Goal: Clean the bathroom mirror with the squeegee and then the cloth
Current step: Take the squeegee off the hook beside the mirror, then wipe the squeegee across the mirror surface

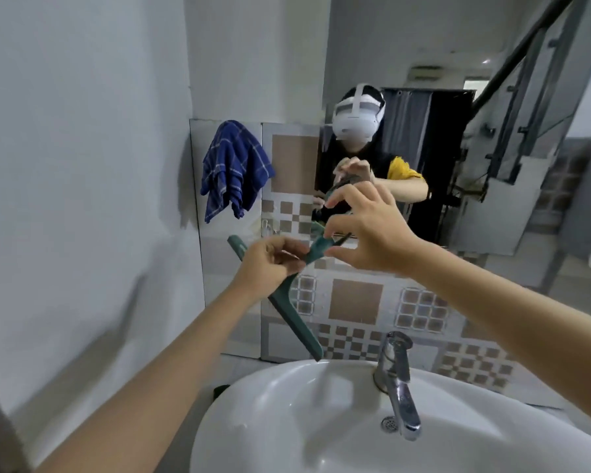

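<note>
Currently, taking the sink (pixel 273 397) as landmark:

Squeegee (pixel 287 302): green, held in the air above the sink's left rim, in front of the tiled wall. Its long blade slants down, the lower end just above the rim, the upper end to the left of your left hand. The handle rises rightward toward the mirror (pixel 423 131). Judged purpose: you are settling the grip with both hands before the first stroke.

Left hand (pixel 270 264): above the sink's left side, fingers curled shut around the squeegee where handle meets blade.

Right hand (pixel 365 230): above the sink's middle, fingers half spread, thumb and fingertips at the handle's upper end; whether they pinch it or only touch it, you cannot tell.

Cloth (pixel 234 169): blue checked, hanging on the wall well above and left of the sink, untouched, kept for the second step.

Tap (pixel 398 377): on the sink's back rim, right of centre.
</note>
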